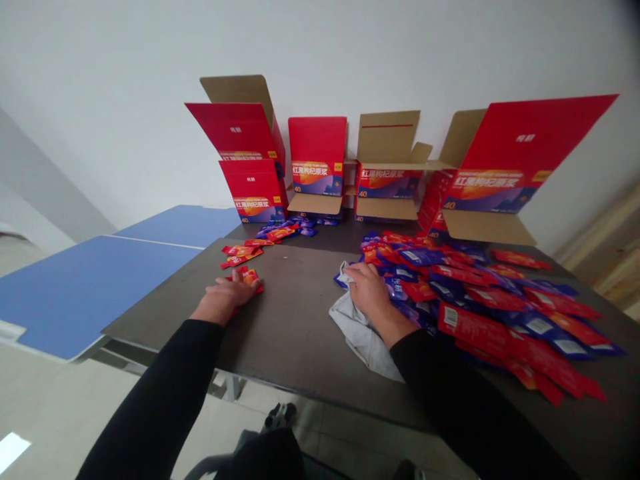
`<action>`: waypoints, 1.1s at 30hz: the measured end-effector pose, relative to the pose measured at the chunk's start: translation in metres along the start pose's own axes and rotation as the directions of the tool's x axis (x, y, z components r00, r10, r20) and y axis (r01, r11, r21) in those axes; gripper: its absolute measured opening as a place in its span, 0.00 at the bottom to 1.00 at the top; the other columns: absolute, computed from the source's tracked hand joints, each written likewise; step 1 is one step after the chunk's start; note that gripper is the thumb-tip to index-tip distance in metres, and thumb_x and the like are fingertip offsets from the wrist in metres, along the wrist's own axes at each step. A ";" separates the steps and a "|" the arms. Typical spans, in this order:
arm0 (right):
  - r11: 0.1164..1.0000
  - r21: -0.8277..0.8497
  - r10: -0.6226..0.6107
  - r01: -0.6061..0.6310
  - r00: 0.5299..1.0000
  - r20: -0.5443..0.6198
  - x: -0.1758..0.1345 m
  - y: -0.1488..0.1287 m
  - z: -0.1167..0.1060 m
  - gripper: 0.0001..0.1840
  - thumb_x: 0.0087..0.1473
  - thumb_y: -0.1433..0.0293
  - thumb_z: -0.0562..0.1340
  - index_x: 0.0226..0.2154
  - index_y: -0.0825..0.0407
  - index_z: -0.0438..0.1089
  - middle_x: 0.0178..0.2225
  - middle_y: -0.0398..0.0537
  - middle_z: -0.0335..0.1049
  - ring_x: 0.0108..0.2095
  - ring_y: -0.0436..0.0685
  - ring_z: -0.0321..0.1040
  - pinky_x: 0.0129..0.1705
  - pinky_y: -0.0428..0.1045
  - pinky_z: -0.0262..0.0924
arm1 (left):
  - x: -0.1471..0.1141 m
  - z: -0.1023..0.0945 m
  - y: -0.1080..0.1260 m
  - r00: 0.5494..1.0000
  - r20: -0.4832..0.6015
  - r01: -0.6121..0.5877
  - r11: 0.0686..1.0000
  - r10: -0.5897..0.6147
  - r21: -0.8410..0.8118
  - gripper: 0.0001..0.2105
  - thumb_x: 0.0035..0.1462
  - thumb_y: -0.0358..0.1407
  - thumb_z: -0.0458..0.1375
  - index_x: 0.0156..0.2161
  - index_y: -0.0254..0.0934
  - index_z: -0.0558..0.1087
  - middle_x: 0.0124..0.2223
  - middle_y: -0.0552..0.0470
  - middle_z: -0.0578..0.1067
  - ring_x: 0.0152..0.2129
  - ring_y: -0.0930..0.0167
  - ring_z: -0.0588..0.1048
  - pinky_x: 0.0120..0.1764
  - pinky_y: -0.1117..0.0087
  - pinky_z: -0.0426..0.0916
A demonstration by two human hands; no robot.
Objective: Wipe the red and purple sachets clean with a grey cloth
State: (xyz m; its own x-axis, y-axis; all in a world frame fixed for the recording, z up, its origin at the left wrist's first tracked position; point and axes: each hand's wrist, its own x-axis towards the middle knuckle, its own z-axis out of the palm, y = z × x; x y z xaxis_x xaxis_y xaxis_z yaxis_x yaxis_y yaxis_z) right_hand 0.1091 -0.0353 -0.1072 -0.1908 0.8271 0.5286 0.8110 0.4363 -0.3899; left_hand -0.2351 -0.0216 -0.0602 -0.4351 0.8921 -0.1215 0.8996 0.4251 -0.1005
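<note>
My left hand [227,297] presses flat on a red sachet [250,276]; my right hand [367,288] clutches a grey cloth [361,337] beside the sachet pile [495,307]

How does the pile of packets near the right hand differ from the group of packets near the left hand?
The pile of packets by the right hand is large and dense, packets overlapping; the group of packets by the left hand is few and scattered. The pile mixes red and purple; the group is mostly red. The right hand also rests on a grey cloth. Both lie on the dark table.
</note>
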 end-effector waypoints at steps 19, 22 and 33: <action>1.000 0.005 0.026 -0.026 1.000 0.007 0.000 -0.002 -0.002 0.23 0.55 0.80 0.57 0.47 0.46 0.78 0.51 0.49 0.73 0.50 0.61 0.64 0.53 0.54 0.64 | -0.020 0.003 0.109 0.988 -0.011 -0.153 0.972 0.153 -0.178 0.39 0.61 0.60 0.42 0.71 0.43 0.54 0.72 0.32 0.48 0.64 0.34 0.53 0.48 0.25 0.57; 0.999 0.006 0.033 -0.033 0.999 0.017 0.000 -0.001 -0.002 0.24 0.54 0.81 0.57 0.47 0.46 0.78 0.51 0.50 0.72 0.51 0.61 0.64 0.53 0.54 0.64 | -0.028 0.005 0.124 0.968 -0.039 -0.250 0.957 0.247 -0.147 0.38 0.61 0.60 0.42 0.71 0.45 0.54 0.73 0.35 0.48 0.63 0.36 0.55 0.50 0.26 0.56; 1.000 0.011 -0.016 0.017 1.000 -0.020 -0.001 0.003 -0.002 0.24 0.54 0.80 0.57 0.48 0.48 0.78 0.50 0.51 0.72 0.50 0.61 0.64 0.55 0.54 0.63 | -0.034 0.015 0.135 0.718 -0.298 -0.686 0.713 0.629 -0.147 0.31 0.63 0.50 0.53 0.67 0.42 0.60 0.63 0.39 0.66 0.57 0.53 0.68 0.58 0.54 0.61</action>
State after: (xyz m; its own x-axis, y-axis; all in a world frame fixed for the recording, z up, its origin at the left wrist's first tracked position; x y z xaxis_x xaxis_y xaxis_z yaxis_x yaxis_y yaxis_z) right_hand 0.1131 -0.0355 -0.1076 -0.1930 0.8126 0.5499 0.8013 0.4540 -0.3896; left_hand -0.0991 0.0031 -0.0849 0.2653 0.9534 0.1440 0.9451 -0.2867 0.1568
